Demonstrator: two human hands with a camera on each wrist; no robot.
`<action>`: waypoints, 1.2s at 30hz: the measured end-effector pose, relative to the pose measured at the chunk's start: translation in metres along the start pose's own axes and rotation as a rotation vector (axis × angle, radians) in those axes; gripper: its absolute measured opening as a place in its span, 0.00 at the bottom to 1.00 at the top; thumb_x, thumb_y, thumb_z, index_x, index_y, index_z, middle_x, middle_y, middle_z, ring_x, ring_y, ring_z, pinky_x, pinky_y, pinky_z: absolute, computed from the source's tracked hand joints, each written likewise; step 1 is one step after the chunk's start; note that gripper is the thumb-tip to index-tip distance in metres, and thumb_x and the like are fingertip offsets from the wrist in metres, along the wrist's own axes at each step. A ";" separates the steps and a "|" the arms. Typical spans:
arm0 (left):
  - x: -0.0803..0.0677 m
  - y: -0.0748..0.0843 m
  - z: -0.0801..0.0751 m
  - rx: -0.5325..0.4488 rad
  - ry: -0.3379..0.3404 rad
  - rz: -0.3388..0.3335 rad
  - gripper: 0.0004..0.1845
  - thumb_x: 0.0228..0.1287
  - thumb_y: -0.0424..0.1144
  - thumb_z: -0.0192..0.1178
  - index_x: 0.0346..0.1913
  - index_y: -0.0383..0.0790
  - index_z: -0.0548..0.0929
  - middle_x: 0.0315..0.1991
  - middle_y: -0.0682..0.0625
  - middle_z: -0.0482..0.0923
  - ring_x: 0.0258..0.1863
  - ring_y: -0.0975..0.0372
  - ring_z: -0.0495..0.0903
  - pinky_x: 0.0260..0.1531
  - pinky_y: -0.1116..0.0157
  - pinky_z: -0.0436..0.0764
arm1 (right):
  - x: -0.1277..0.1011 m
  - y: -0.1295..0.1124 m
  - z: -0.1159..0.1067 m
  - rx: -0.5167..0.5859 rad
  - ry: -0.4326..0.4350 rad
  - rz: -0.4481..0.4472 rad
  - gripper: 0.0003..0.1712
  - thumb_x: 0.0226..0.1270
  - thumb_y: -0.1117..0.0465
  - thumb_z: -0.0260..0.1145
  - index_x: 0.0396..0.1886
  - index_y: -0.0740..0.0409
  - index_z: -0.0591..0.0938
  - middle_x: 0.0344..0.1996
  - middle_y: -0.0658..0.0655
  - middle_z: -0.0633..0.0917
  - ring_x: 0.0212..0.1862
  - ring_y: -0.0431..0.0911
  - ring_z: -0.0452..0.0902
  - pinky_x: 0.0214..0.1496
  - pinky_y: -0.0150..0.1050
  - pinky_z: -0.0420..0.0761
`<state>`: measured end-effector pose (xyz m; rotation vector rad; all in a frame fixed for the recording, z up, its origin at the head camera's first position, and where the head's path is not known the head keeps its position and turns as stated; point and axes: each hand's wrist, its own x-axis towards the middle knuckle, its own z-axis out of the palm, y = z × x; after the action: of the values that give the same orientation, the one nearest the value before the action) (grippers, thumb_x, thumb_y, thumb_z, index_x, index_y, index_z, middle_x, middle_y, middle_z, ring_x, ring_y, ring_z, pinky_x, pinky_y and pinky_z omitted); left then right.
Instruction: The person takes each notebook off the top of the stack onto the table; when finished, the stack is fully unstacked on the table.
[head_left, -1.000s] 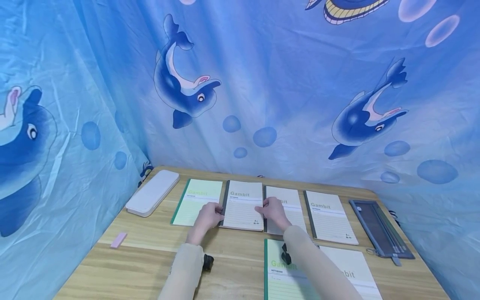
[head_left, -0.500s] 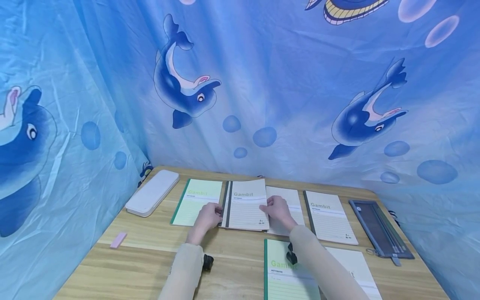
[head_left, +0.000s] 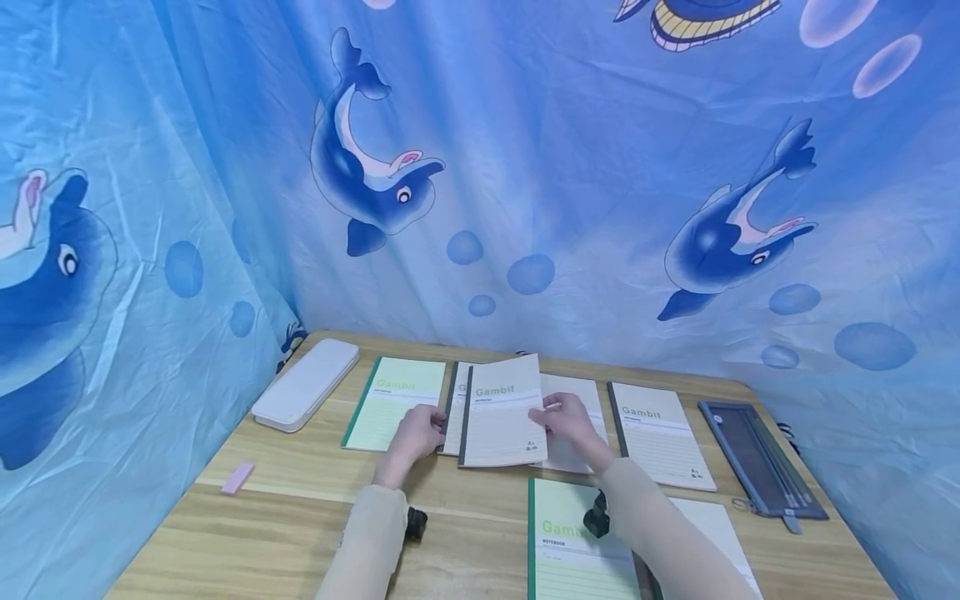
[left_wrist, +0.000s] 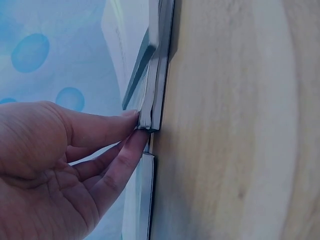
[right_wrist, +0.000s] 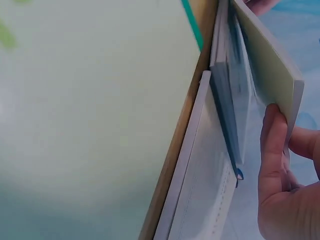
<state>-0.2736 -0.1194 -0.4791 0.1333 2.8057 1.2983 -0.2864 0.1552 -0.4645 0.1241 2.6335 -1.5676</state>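
We see a blue sea-creature curtain (head_left: 585,187) behind the lifted notebook (head_left: 502,425), and the wooden table (head_left: 300,533) below it. The lifted notebook is our landmark: tilted and raised, it overlaps the lower notebook (head_left: 458,398) under its left side (the left wrist view suggests more than one layer there, though we cannot count them). A pale green notebook (head_left: 401,383) lies to its left; to its right come a half-covered notebook (head_left: 562,457), partly beneath it, then a cream notebook (head_left: 660,433). Nearer us than the lifted notebook, on the right, are a front green notebook (head_left: 577,567) and another partly behind the sleeve. A white case (head_left: 306,385) sits farther left of it, a mesh pouch (head_left: 757,458) well to its right.

At the lifted notebook's right edge, our right hand (head_left: 566,417) pinches it between thumb and fingers; just left of it, our left hand (head_left: 417,433) pinches the lower notebook's spine edge. A pink block (head_left: 237,478) lies well to its left.

We judge the step in hand as parting the top notebook from what lies beneath; the next move probably calls for a firm right pinch and a steady left hold until the spine clears.
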 end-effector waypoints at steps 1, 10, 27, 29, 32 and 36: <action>0.000 0.000 0.000 0.001 -0.001 0.001 0.21 0.52 0.19 0.66 0.52 0.23 0.81 0.39 0.41 0.83 0.39 0.54 0.82 0.44 0.57 0.83 | -0.002 0.001 -0.001 0.008 -0.002 0.006 0.23 0.64 0.59 0.71 0.52 0.70 0.77 0.32 0.59 0.86 0.32 0.48 0.83 0.38 0.42 0.84; 0.001 -0.002 0.000 -0.001 -0.016 0.004 0.21 0.52 0.20 0.66 0.52 0.23 0.81 0.39 0.41 0.83 0.39 0.55 0.81 0.45 0.57 0.82 | -0.026 0.008 -0.006 0.081 -0.055 0.058 0.23 0.66 0.57 0.71 0.52 0.69 0.77 0.35 0.59 0.86 0.36 0.49 0.83 0.41 0.44 0.84; 0.001 0.000 -0.001 -0.018 -0.034 -0.018 0.22 0.53 0.19 0.64 0.54 0.23 0.80 0.40 0.42 0.83 0.40 0.54 0.81 0.46 0.57 0.82 | -0.101 0.014 -0.003 0.217 -0.139 0.036 0.21 0.66 0.60 0.70 0.50 0.70 0.74 0.27 0.56 0.85 0.27 0.47 0.82 0.33 0.41 0.83; 0.000 0.000 -0.002 -0.014 -0.036 -0.012 0.22 0.53 0.19 0.64 0.54 0.22 0.80 0.40 0.41 0.83 0.41 0.54 0.82 0.46 0.57 0.82 | -0.110 0.016 0.000 0.220 -0.159 0.040 0.22 0.66 0.60 0.70 0.50 0.71 0.74 0.27 0.56 0.85 0.28 0.47 0.82 0.33 0.41 0.84; 0.000 -0.001 -0.002 -0.015 -0.034 -0.008 0.22 0.52 0.18 0.64 0.54 0.22 0.80 0.41 0.40 0.83 0.41 0.53 0.82 0.46 0.56 0.82 | -0.122 0.021 0.005 0.221 -0.190 0.042 0.21 0.66 0.60 0.70 0.49 0.71 0.74 0.27 0.56 0.87 0.30 0.48 0.84 0.33 0.42 0.85; 0.001 -0.002 -0.002 -0.018 -0.033 -0.004 0.23 0.53 0.18 0.63 0.55 0.22 0.80 0.41 0.40 0.83 0.41 0.53 0.82 0.46 0.56 0.82 | -0.137 0.027 0.010 0.211 -0.206 0.047 0.21 0.65 0.60 0.70 0.49 0.70 0.74 0.26 0.56 0.87 0.29 0.48 0.85 0.32 0.42 0.85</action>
<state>-0.2748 -0.1219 -0.4797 0.1473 2.7652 1.3072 -0.1476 0.1552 -0.4781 0.0335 2.2922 -1.7368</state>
